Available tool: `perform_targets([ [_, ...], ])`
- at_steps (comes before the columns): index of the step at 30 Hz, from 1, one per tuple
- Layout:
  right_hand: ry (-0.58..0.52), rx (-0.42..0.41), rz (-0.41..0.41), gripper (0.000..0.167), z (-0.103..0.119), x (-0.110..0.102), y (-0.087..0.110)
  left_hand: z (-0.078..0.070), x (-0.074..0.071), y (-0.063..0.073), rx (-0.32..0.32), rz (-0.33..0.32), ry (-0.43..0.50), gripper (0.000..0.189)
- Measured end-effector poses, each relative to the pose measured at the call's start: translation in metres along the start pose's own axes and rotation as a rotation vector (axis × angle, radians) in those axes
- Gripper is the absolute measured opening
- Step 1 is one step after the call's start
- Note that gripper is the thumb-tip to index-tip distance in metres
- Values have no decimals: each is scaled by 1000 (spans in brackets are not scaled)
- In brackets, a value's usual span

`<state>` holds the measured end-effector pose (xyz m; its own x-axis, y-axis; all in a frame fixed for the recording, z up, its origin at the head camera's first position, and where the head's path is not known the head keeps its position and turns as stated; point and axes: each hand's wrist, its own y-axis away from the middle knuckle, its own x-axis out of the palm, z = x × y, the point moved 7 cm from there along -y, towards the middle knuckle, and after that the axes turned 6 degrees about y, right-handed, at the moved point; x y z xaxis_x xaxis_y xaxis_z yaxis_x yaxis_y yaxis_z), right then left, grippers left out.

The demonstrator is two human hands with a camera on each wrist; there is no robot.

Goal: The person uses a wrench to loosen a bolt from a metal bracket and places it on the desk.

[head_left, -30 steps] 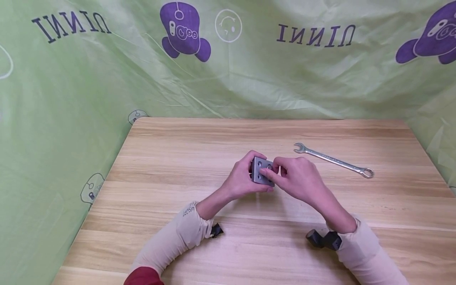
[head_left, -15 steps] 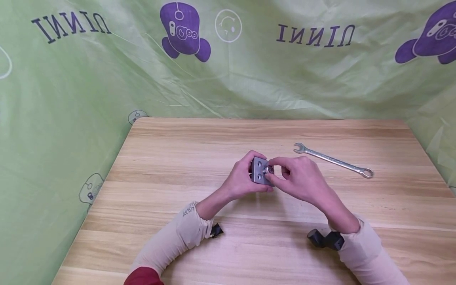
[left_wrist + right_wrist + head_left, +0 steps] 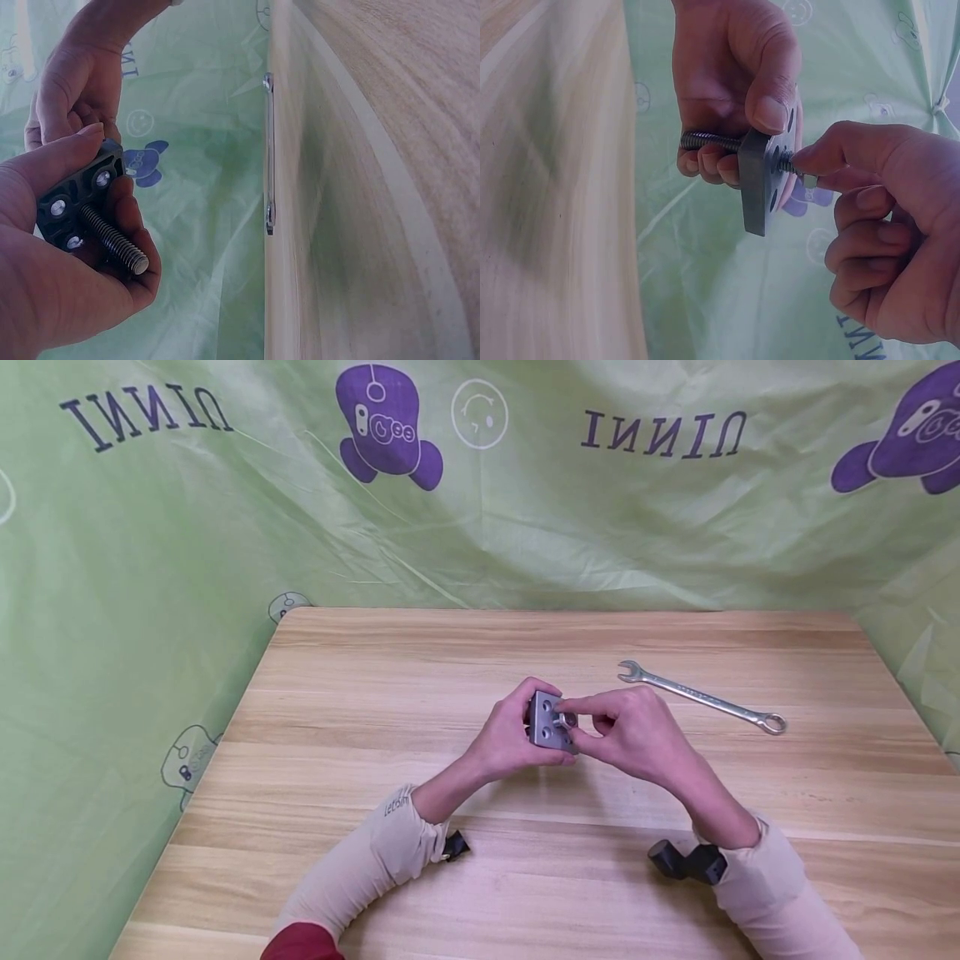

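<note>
Above the table, my left hand [image 3: 506, 739] grips a square metal plate [image 3: 556, 742] by its edges. Round holes show on the face toward my right hand. A bolt [image 3: 116, 244] runs through the plate, its long threaded shank sticking out of the dark back face in the left wrist view. On the other side its head [image 3: 568, 720] stands a little off the plate, with some thread bare between them. My right hand [image 3: 637, 731] pinches this head between thumb and index finger; the other fingers are curled in the right wrist view.
A combination wrench [image 3: 701, 697] lies on the wooden table [image 3: 375, 660], beyond and right of the hands. Dark wrist devices [image 3: 686, 863] sit at the sleeve cuffs. A green printed curtain [image 3: 525, 543] encloses the back and sides.
The right thumb has drawn back from across the plate's face, uncovering the bolt head, and the index finger has slid over it. The left hand and plate stay nearly still.
</note>
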<state>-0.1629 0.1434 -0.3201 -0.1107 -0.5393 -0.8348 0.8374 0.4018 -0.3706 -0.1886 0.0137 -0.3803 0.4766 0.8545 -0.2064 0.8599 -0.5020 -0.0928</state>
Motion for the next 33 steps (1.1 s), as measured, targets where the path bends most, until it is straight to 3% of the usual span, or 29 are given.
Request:
perform_targets([
  [6, 38, 27, 40, 25, -2, 2, 0, 1, -1, 0, -3, -12, -6, 71],
  [13, 94, 154, 43, 21, -9, 2, -1, 1, -1, 0, -5, -14, -16, 72],
  [19, 145, 239, 140, 43, -13, 12, 0, 1, 0, 0, -11, -19, -24, 73],
  [26, 148, 238, 151, 45, -12, 18, -1, 0, 1, 0, -3, -16, -28, 73],
  [33, 154, 176, 122, 38, -9, 18, -1, 1, 2, 0, -3, -10, -21, 73],
])
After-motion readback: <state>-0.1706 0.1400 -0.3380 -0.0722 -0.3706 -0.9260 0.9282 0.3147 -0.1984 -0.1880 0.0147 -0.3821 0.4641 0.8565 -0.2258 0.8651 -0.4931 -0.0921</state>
